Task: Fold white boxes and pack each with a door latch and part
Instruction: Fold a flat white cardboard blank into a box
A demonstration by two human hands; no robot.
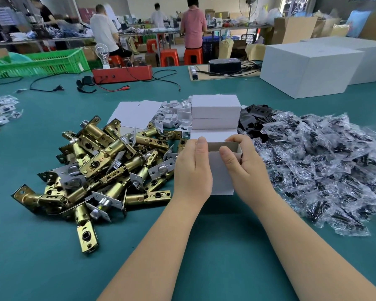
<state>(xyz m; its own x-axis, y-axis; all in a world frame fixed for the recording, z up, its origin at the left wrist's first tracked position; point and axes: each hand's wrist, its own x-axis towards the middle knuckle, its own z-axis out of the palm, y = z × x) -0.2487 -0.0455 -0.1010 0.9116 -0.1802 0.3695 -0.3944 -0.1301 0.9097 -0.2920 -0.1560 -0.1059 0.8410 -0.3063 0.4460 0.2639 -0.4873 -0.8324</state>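
Both hands (219, 168) grip matte white cardboard box (220, 170), top open | brass latches (100, 168) left

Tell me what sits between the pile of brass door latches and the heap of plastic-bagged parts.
In the head view, both hands, left and right, hold an open white box there, with closed white boxes stacked behind it.

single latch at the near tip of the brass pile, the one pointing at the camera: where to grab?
That brass latch lies flat on the teal table, its free end clear of the pile of latches. Probably pinch its long sides near that free end, coming from above; the far end runs under other latches.
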